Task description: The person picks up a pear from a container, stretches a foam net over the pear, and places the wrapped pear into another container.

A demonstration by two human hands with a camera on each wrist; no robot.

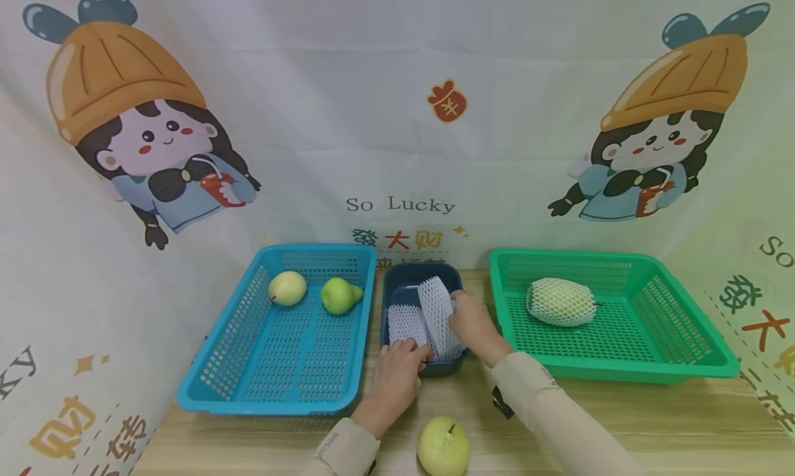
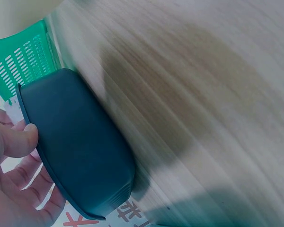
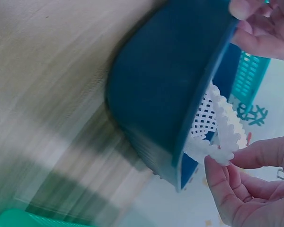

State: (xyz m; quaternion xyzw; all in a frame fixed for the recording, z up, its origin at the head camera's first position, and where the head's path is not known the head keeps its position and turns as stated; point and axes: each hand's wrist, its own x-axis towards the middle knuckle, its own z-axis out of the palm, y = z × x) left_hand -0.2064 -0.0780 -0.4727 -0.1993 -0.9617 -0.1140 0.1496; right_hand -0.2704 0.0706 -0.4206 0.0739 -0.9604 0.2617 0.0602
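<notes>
A dark blue plastic box stands between two baskets, with white foam fruit nets inside. My right hand pinches the edge of one foam net between thumb and fingers; this net slants up against the box's back. Another foam net lies at the left inside the box. At the front left rim, my left hand holds the box, its thumb on the outside and its fingers over the inner side, as the left wrist view shows. A round yellow-green pear sits on the table in front of the box.
On the left, a blue basket contains a pale yellow pear and a green pear. The green basket on the right holds a fruit in a foam net. A printed cloth hangs behind the wooden table.
</notes>
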